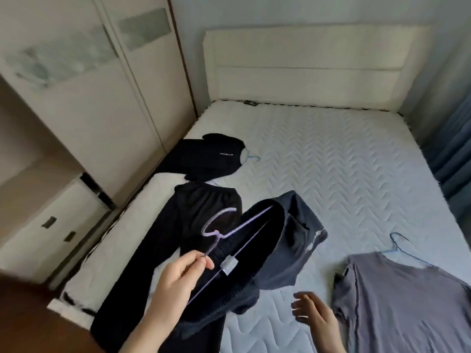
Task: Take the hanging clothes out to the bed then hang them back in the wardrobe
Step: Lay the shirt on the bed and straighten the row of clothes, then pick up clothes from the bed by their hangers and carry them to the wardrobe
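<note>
Both hands reach out over the bed (pixel 344 159): the left hand (pixel 178 273) pinches the neck of a lilac hanger (pixel 237 229) between thumb and fingertips, while the right hand (pixel 314 314) hovers loose and unclenched above the mattress, gripping nothing. At the far left stands the pale wardrobe (pixel 84 98), its doors blurred. Beside it on the mattress lies a black top (pixel 204 159) with a thin blue hook poking out toward the right. Just nearer than it, long black trousers (pixel 163 240) stretch with their waistband toward the headboard (pixel 318 70) and their legs running down toward the lower left. The lilac hanger's bar runs diagonally, from lower left by the wrist to upper right, with its hook curling up and to the left. A dark garment (pixel 260 250) hangs from it, its black waistband looped around the bar; a small white tag shows there, and the slate-blue cloth spreads right onto the mattress, though whether it is shorts or something longer is hard to tell. Well to the right, a grey T-shirt (pixel 407 301) lies flat on a blue wire hanger (pixel 397 244), hook pointing toward the headboard.
</note>
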### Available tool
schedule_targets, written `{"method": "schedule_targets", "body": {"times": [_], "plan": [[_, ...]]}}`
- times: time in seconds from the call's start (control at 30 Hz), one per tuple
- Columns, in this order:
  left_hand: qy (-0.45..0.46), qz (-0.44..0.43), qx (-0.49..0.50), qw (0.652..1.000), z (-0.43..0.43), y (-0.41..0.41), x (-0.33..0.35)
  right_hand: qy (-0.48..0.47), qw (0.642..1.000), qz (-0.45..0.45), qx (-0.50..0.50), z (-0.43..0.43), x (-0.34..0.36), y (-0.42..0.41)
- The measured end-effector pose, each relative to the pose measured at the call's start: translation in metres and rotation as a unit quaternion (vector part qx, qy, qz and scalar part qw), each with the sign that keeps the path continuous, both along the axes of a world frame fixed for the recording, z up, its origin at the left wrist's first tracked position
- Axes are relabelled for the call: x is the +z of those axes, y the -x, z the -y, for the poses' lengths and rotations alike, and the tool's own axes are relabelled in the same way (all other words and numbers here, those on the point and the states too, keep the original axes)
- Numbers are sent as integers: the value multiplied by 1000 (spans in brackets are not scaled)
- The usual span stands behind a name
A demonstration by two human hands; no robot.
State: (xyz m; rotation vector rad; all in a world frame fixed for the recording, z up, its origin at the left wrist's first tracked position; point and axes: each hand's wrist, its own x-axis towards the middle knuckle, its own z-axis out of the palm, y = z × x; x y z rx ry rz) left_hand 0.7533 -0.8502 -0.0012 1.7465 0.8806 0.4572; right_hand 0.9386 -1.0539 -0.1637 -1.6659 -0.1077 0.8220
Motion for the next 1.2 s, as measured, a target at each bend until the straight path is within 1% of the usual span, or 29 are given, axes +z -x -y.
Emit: {"method": "schedule_targets", "body": {"times": [0.1, 0.23, 0.37, 0.5, 0.63, 0.77, 0.93, 1.03, 1.13, 1.2], "plan": [[57, 10, 82, 995, 12, 59, -8, 35, 997, -21, 64, -17, -12, 20], [68, -10, 196, 978, 26, 135, -18, 67, 987, -25, 144, -40, -19, 52], [70, -26, 278, 958, 34, 200, -18, 82, 978, -12, 192, -65, -22, 83], [87, -28, 376, 922, 32, 270, -24, 89, 967, 9, 240, -99, -22, 121], [124, 19, 478, 869, 21, 352, -28, 94, 956, 17, 277, -146, -28, 178], [117, 30, 521, 845, -1, 444, -41, 101, 945, 26, 310, -199, -41, 266], [71, -12, 559, 826, -19, 555, -54, 93, 924, 5, 371, -276, -39, 401], [86, -11, 570, 817, -30, 611, -63, 86, 899, 1, 429, -323, -28, 473], [112, -7, 593, 797, -50, 654, -70, 78, 880, 0, 468, -368, -19, 525], [127, -23, 582, 803, -73, 677, -76, 82, 873, -7, 480, -399, -17, 550]]}}
